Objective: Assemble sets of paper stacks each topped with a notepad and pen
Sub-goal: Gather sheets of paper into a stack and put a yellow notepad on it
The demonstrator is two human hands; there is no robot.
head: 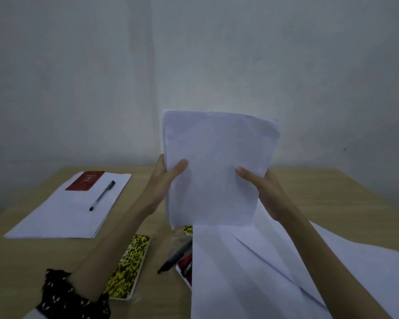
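I hold a sheaf of white paper (219,166) upright above the wooden table (332,194). My left hand (165,178) grips its left edge and my right hand (263,192) grips its right edge, thumbs on the front. At the far left lies a flat paper stack (62,215) with a red notepad (85,180) and a black pen (102,195) on top. A yellow-and-black notepad (129,264) lies near my left forearm. Beside it rest a black pen (174,257) and a red notepad (186,267), partly under loose white sheets (251,272).
Loose sheets spread over the table's right front, some overlapping at angles. A second yellow-patterned notepad (188,230) peeks out below the held sheaf. A plain grey wall stands behind the table's far edge.
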